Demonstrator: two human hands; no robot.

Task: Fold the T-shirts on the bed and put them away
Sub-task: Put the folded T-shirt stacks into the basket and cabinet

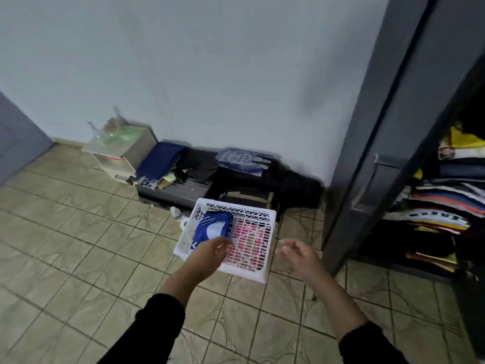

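From the head camera, a white plastic basket [237,211] with lattice walls sits on the beige tiled floor [78,245], and a folded blue T-shirt [214,228] with white print lies in its left half; something pink shows through the mesh on the right, too blurred to identify. The left hand [210,252] hovers at the basket's near edge beside the shirt, fingers loosely curled and gripping nothing. The right hand [298,252] hangs just right of the basket, fingers relaxed and apart, also empty. Both wrists emerge from black sleeves. At right, a dark wardrobe [380,127] stands open, its shelves stacked with folded, many-coloured clothes [443,203], cut off by the frame. Behind the basket, dark bags and fabric [236,174] pile against the pale wall, smeared by motion blur.
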